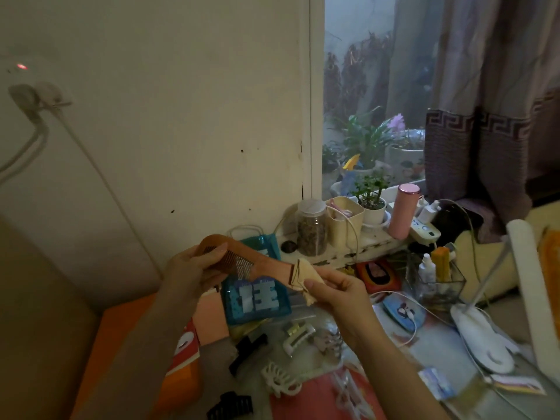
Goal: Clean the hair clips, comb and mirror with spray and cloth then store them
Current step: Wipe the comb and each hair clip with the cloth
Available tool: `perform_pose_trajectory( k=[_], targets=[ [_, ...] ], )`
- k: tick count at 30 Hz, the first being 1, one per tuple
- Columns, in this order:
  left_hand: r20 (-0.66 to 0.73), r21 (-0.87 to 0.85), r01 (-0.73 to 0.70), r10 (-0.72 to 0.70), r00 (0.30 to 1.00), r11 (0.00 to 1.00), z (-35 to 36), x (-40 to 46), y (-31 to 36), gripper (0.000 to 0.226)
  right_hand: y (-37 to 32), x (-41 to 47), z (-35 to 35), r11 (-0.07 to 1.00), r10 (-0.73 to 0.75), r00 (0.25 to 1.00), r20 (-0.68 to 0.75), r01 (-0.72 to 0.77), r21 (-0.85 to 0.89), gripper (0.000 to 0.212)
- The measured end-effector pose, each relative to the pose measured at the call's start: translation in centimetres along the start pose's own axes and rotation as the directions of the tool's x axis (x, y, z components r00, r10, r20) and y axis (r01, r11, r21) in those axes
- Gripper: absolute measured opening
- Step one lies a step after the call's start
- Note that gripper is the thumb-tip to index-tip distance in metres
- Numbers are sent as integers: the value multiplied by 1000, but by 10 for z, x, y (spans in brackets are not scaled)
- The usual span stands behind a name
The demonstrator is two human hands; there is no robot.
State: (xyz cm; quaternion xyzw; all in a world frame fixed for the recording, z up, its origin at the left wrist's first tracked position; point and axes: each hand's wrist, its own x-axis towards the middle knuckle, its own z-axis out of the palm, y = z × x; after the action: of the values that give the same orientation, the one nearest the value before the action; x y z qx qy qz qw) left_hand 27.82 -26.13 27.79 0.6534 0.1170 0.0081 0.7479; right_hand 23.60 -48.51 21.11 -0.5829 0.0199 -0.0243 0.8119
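Head view, comb: a brown wooden comb (242, 262) is held raised over the table (439, 344), lying roughly level, its rounded toothed end toward 10 o'clock and its handle toward 4 o'clock.
Head view, left hand: the left hand (194, 271) is curled round the toothed end, thumb laid across the top.
Head view, right hand: the right hand (336, 291) pinches a small beige cloth (303, 278), which is folded over the handle end of the comb.
Head view, hair clips: several are scattered on the table at 6 o'clock below the hands; a black claw clip (248, 353), a white and yellow clip (298, 336), a white claw clip (280, 380) and another black clip (230, 406) at the bottom edge are seen.
Head view, blue bag: a blue clear bag (256, 301) stands just behind the comb, partly covered by it.
Head view, sill at 1 o'clock: a jar (312, 228), a cream box (345, 221), a potted plant (371, 201) and a pink bottle (404, 210) are lined up there.
Head view, mirror and spray: not identified with certainty.
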Motion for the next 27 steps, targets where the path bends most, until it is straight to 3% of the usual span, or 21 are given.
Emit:
perform_pose_trajectory(
  k=[3, 7, 14, 23, 27],
  targets=[
    [4, 11, 36, -36, 999, 999, 3, -7, -27, 8, 17, -4, -8, 999, 43, 995, -94, -43, 2, 22],
    [31, 52, 109, -110, 993, 993, 12, -16, -72, 12, 42, -16, -29, 992, 95, 966, -240, -111, -53, 19],
    [142, 123, 358, -374, 917, 926, 57, -24, -168, 12, 74, -53, -98, 984, 100, 861, -498, -160, -79, 13],
    [105, 235, 371, -403, 909, 898, 148, -47, -267, 7, 100, -66, -208, 952, 203, 706, -678, -305, -32, 13],
    [11, 275, 395, -414, 910, 877, 194, -55, -306, 22, 114, -49, -269, 928, 242, 667, -705, -372, -33, 17]
  ],
)
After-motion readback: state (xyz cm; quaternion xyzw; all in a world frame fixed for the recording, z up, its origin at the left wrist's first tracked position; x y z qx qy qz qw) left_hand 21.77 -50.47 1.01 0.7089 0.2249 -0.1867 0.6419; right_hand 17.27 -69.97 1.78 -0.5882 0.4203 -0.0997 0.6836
